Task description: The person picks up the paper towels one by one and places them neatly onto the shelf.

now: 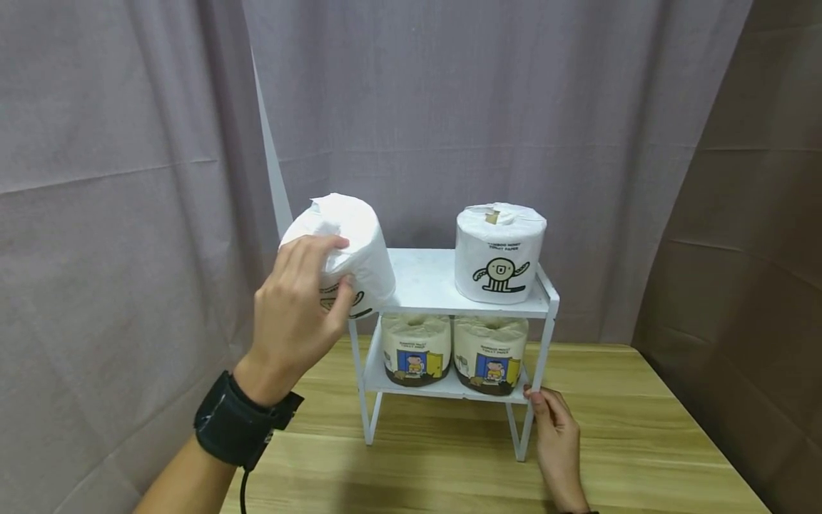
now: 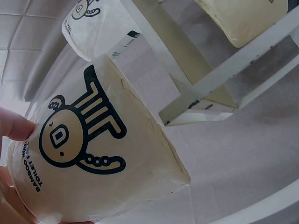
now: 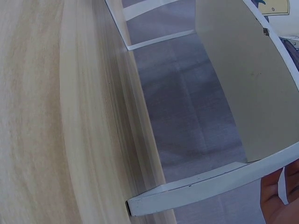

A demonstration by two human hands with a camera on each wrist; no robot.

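My left hand (image 1: 292, 307) grips a white wrapped toilet paper roll (image 1: 362, 228) by its upper end. The roll is tilted beside the left end of the top shelf of a white two-tier rack (image 1: 424, 278). A printed cartoon figure shows on its side in the left wrist view, with the rack's frame (image 2: 205, 81) beyond it. My right hand (image 1: 559, 439) pinches the rack's front right leg (image 1: 542, 350) near the lower shelf. In the right wrist view only part of that hand (image 3: 280, 200) shows, at the leg (image 3: 205, 189).
Another white toilet paper roll (image 1: 501, 250) stands upright on the top shelf's right side. Two cream rolls with coloured prints, a left one (image 1: 416, 350) and a right one (image 1: 491, 353), stand on the lower shelf. The rack is on a wooden table (image 1: 437, 471) before grey curtains (image 1: 481, 93).
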